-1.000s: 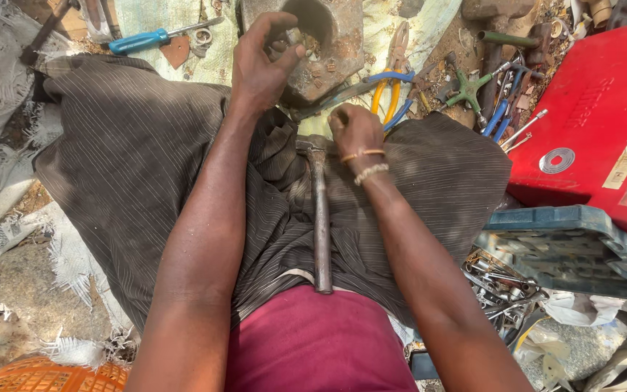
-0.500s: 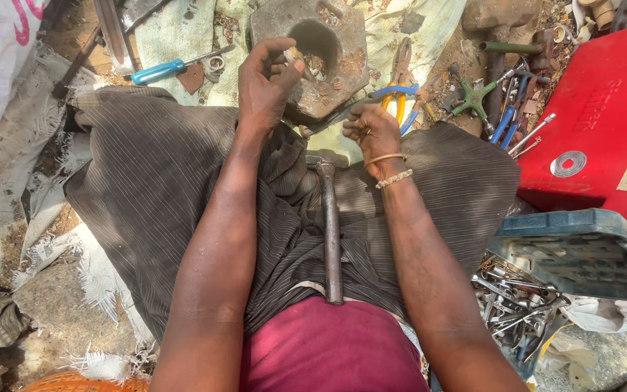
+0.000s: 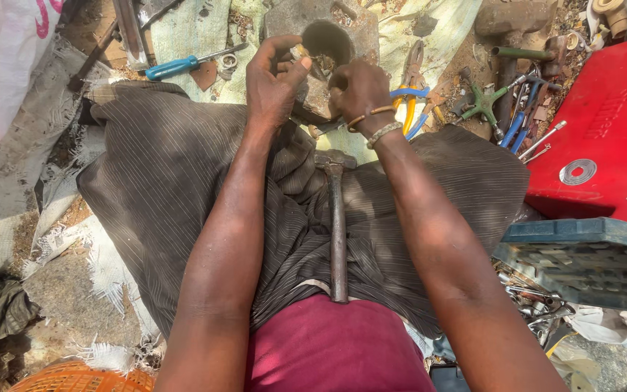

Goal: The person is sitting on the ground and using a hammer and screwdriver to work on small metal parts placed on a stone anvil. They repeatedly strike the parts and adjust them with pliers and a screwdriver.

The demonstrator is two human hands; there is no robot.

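Both bare forearms run from the bottom of the frame up toward the upper middle, converging as they go. The left hand (image 3: pixel 273 83) sits at upper centre-left with its wrist bent, fingers curled and thumb pressed toward the fingertips in a pinch. The right hand (image 3: pixel 357 87) lies just beside it at upper centre, knuckles up, fingers folded under, with thin bangles round the wrist.

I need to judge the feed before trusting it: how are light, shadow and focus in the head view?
Head view: hard sunlight, bright on the red metal toolbox lid; the round hole in the grey stone block is in deep shadow; the left hand, right hand and rusty steel hammer look sharp; wide-angle bending at the edges.
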